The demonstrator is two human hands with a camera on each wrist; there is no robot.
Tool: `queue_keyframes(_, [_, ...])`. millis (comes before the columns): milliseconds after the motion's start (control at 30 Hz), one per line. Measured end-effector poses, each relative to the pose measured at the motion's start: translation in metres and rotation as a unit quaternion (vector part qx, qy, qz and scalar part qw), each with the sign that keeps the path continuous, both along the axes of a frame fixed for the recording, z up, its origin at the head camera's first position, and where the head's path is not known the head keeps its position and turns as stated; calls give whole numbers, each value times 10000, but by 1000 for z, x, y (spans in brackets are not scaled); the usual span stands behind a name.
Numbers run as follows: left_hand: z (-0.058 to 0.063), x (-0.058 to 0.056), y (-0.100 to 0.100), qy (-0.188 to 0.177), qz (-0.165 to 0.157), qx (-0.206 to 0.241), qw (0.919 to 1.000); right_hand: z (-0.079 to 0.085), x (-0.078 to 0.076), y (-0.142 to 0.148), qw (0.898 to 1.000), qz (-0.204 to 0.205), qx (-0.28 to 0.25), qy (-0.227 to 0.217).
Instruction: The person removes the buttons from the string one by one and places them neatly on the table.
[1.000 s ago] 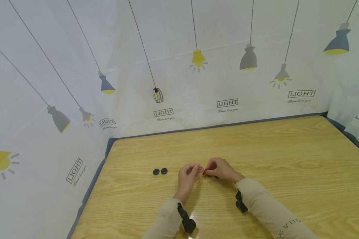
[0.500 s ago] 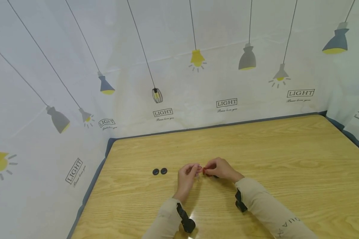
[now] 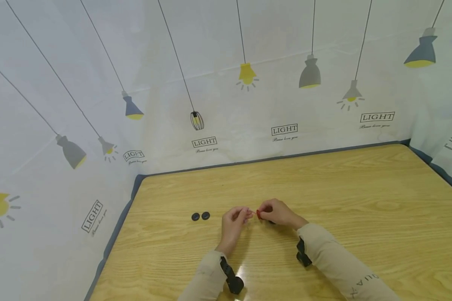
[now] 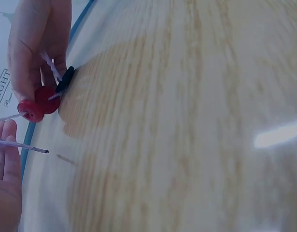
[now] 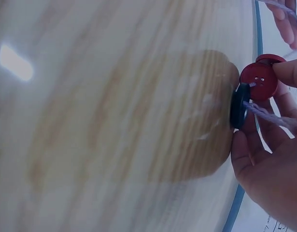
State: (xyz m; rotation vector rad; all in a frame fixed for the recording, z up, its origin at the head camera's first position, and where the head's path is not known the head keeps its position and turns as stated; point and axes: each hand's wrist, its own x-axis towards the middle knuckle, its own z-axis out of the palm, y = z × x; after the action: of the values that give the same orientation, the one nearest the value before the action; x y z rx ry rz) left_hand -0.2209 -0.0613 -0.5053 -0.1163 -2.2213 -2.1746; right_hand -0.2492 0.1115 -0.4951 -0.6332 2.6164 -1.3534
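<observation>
My left hand (image 3: 231, 228) pinches a thin pale purple string (image 4: 22, 145), whose dark-tipped end sticks out past the fingers. To its right, my right hand (image 3: 280, 213) holds a red button (image 3: 258, 214) between thumb and finger, facing the left hand. A second red button (image 5: 258, 81) sits close behind the first, also by the right thumb. Below them a dark button (image 5: 240, 106) hangs on the string, near the curled lower fingers. String runs from the front red button toward the left hand. The fingertips of the left hand are partly cut off in its wrist view.
Two black round buttons (image 3: 201, 216) lie side by side on the wooden table (image 3: 324, 184), left of the hands. A white curtain printed with lamps (image 3: 226, 104) stands around the table's back and sides. Dark wrist devices (image 3: 233, 280) sit at both sleeves.
My left hand has shifted slightly left, away from the right hand, and the gap between them has widened a little. The red button in the right hand has turned somewhat.
</observation>
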Motion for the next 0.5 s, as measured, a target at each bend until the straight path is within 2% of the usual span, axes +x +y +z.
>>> queue_keyframes(100, [2, 2, -2, -123, -9, 77, 9999, 1, 0, 2, 10000, 0, -81, -32])
queue_keyframes(333, [19, 14, -2, -178, -34, -45, 9998, 2, 2, 3, 9995, -76, -229, -188])
queue_keyframes(500, [22, 18, -2, -308, -125, -94, 9994, 2, 2, 4, 9993, -64, -339, -156])
